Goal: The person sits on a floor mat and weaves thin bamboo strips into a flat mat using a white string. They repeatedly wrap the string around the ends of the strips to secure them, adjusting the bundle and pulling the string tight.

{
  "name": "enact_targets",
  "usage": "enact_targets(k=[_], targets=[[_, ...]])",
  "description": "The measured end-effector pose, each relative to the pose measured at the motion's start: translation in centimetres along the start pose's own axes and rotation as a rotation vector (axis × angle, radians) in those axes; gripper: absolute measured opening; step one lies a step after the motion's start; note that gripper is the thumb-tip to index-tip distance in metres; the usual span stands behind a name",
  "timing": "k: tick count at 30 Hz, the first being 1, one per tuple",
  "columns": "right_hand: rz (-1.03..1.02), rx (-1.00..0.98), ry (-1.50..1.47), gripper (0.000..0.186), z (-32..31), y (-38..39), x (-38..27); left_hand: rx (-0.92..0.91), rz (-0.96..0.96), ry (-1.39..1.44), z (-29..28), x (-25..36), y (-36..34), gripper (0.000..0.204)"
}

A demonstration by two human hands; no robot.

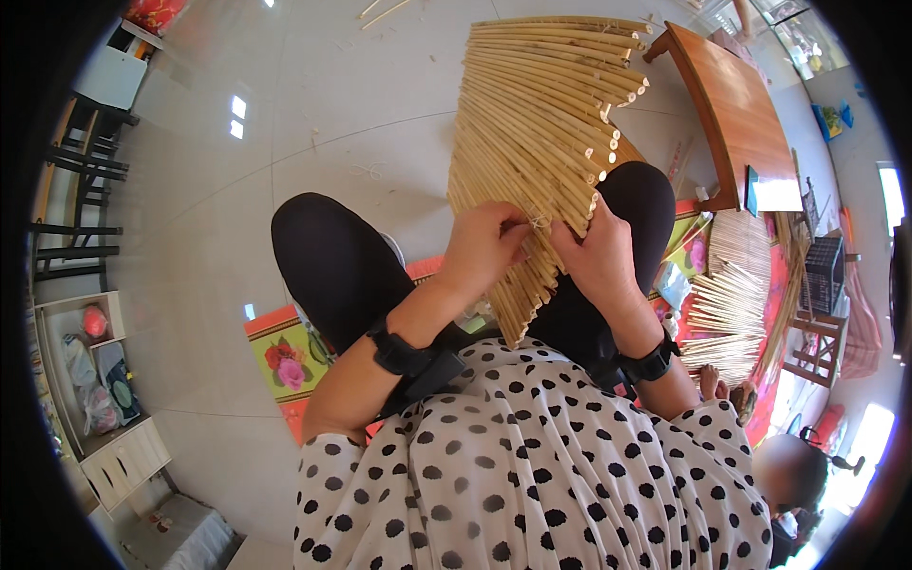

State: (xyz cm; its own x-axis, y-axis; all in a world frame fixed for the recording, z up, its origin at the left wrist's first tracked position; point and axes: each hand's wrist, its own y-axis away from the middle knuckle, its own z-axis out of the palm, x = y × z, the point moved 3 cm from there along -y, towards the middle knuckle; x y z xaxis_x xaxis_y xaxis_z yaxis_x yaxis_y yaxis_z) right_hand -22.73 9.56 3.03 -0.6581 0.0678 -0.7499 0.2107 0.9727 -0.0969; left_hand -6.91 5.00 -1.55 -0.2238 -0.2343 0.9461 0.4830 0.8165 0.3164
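A mat of yellow reed stalks, laid side by side and bound with thin string, fans out over my lap and beyond my knees. My left hand is closed in a pinch at its lower part, beside a loop of pale string; the fingertips seem to hold that string. With thumb and curled fingers, my right hand grips the mat's right edge near the cut stalk ends. Part of the right fingers is hidden by the stalks.
Floral red and green matting lies under my legs. To the right are loose reed stalks, another person, a wooden table and a dark crate. Shelving stands left. Reed scraps dot the tiled floor.
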Motion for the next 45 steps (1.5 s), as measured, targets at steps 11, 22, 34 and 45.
enact_targets(k=[11, 22, 34, 45], targets=[[0.063, 0.012, -0.006, 0.041, -0.5, 0.0, 0.1, -0.127, 0.38, 1.36, -12.6, 1.2, 3.4, 0.023], [0.045, 0.038, -0.017, 0.035, -1.0, -0.2, 1.2, 0.564, 0.918, 1.138, -30.1, 3.1, 12.8, 0.016], [0.033, -0.056, 0.044, 0.035, 0.1, -1.5, -1.2, 0.445, 0.532, 0.08, -8.4, 3.7, 4.7, 0.023], [0.086, -0.086, 0.096, 0.044, -0.6, -1.2, -0.6, -0.123, -0.062, 0.317, -0.4, -2.4, -0.2, 0.031]])
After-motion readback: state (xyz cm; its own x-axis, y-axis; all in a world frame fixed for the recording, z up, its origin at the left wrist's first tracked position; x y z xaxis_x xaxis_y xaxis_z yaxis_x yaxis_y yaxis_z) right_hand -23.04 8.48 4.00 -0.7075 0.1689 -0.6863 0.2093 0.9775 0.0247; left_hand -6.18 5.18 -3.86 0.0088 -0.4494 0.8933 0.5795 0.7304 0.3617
